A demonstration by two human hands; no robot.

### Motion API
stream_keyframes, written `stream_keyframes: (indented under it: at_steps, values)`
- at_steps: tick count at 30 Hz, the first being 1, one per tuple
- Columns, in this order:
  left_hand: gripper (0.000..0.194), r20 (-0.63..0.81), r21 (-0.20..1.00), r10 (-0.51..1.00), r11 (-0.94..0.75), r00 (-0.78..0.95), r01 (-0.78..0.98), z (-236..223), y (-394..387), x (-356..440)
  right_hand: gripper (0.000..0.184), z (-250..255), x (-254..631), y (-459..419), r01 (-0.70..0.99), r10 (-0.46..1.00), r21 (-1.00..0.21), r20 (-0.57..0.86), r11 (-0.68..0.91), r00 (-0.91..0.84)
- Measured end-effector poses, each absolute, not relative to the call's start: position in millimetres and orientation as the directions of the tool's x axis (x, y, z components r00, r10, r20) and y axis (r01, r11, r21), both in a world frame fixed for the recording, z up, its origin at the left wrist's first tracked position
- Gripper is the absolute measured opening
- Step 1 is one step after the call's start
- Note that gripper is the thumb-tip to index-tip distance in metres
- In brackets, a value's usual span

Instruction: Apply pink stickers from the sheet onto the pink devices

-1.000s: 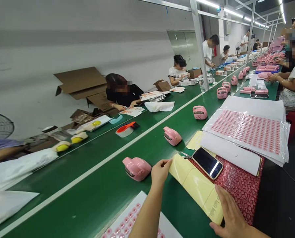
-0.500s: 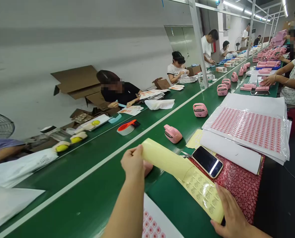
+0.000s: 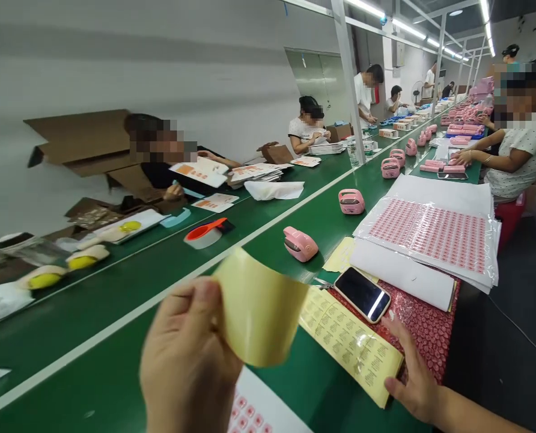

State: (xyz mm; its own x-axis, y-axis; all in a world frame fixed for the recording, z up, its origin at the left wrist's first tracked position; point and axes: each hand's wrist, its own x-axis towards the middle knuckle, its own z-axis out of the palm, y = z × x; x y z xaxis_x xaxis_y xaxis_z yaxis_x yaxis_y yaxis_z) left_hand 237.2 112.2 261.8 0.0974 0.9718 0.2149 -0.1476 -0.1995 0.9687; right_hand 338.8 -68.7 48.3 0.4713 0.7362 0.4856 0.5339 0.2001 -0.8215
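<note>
While the left hand (image 3: 187, 355) is raised close to the camera, its thumb and fingers pinch a curled yellow strip (image 3: 261, 307) in a narrow, firm grip, with the forearm out of sight below the frame. The strip arcs up and to the right of that hand, its glossy blank face showing. Below and to the right of the strip, a label sheet (image 3: 351, 343) printed with small dark text lies flat on the green belt (image 3: 115, 343); whether the two pieces are still joined cannot be told. The right hand (image 3: 412, 385) stays low at the lower right, open and spread, reaching in from the right with the arm nearly level. Its fingers (image 3: 396, 325) sit at the label sheet's right edge, just beside a red bubble mailer (image 3: 425, 337) that lies under a phone (image 3: 362, 294). Scissors (image 3: 322, 282) lie near the phone's upper left end. Ahead of the left hand, a pink device (image 3: 300, 243) stands on the belt, and a stack of pink sticker sheets (image 3: 425, 234) in clear plastic lies beyond the right hand. Directly below the left hand, part of another sticker sheet (image 3: 268, 406) shows at the bottom edge. Farther ahead on the right, a co-worker's hands (image 3: 464, 157) rest on pink items.
</note>
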Motion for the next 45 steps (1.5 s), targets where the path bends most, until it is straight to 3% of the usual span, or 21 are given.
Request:
stream_keyframes:
  at_steps: [2,4,8,10,13,15,19,23,26,29,32,35,37,41,45]
  values:
    - [0.049,0.014,0.985,0.976,0.024,0.219,-0.17,250.0,93.8,246.1,0.075,71.8,347.3,-68.6,0.384,0.732,-0.878,0.459,0.286,0.503]
    - [0.055,-0.092,0.971,0.947,0.154,0.308,-0.182,236.3,80.2,256.8,0.08,91.9,353.2,-68.4,0.267,0.745,-0.9,0.435,0.344,0.506]
    - [0.052,-0.169,0.945,0.875,0.275,0.455,-0.178,206.3,67.0,275.1,0.08,105.6,357.8,-68.8,0.001,0.822,-0.948,0.277,0.319,0.497]
    - [0.045,-0.123,0.973,0.837,0.207,0.534,-0.1,190.2,68.8,283.6,0.075,101.3,362.5,-72.7,-0.088,0.816,-0.962,0.169,0.259,0.553]
    - [0.042,0.103,0.97,0.715,-0.226,0.692,0.089,165.5,80.6,303.4,0.067,91.8,379.7,-87.1,0.057,0.661,-0.983,0.159,0.173,0.733]
    - [0.045,0.154,0.916,0.641,-0.379,0.752,0.136,149.9,89.6,323.8,0.062,87.3,395.5,-100.9,0.255,0.526,-0.965,0.251,0.066,0.813]
    - [0.04,0.121,0.777,0.413,-0.605,0.903,0.173,125.5,95.6,373.7,0.055,85.7,420.1,-126.2,0.564,0.42,-0.813,0.467,-0.141,0.778]
    - [0.07,0.02,0.583,0.113,-0.809,0.993,0.08,113.3,92.8,416.0,0.048,91.1,425.9,-138.5,0.712,0.402,-0.667,0.603,-0.219,0.689]
    - [0.085,-0.068,0.444,0.005,-0.895,0.998,0.035,110.7,94.3,435.6,0.047,94.6,425.1,-143.2,0.737,0.399,-0.639,0.63,-0.222,0.666]
    - [0.084,-0.091,0.316,-0.036,-0.949,0.995,-0.005,114.1,93.8,440.6,0.047,93.1,426.4,-148.9,0.723,0.383,-0.659,0.625,-0.209,0.68]
    - [0.071,-0.063,0.198,-0.086,-0.978,0.994,-0.072,122.2,88.6,428.8,0.05,88.0,431.9,-155.4,0.618,0.297,-0.757,0.553,-0.213,0.779]
    - [0.035,-0.063,0.112,-0.113,-0.988,0.992,-0.106,128.7,84.2,401.2,0.055,86.2,440.5,-158.4,0.49,0.218,-0.851,0.45,-0.189,0.866]
    - [0.02,-0.08,0.084,-0.126,-0.989,0.989,-0.12,130.3,83.9,376.8,0.056,89.4,446.2,-155.7,0.463,0.218,-0.867,0.423,-0.185,0.879]
    - [0.019,-0.15,0.1,-0.161,-0.984,0.975,-0.147,130.3,84.6,334.8,0.052,105.8,454.0,-136.5,0.53,0.368,-0.828,0.442,-0.183,0.818]
    - [0.043,-0.165,0.154,-0.162,-0.979,0.973,-0.136,130.4,84.6,332.0,0.046,125.8,453.3,-109.6,0.687,0.503,-0.72,0.56,-0.1,0.659]
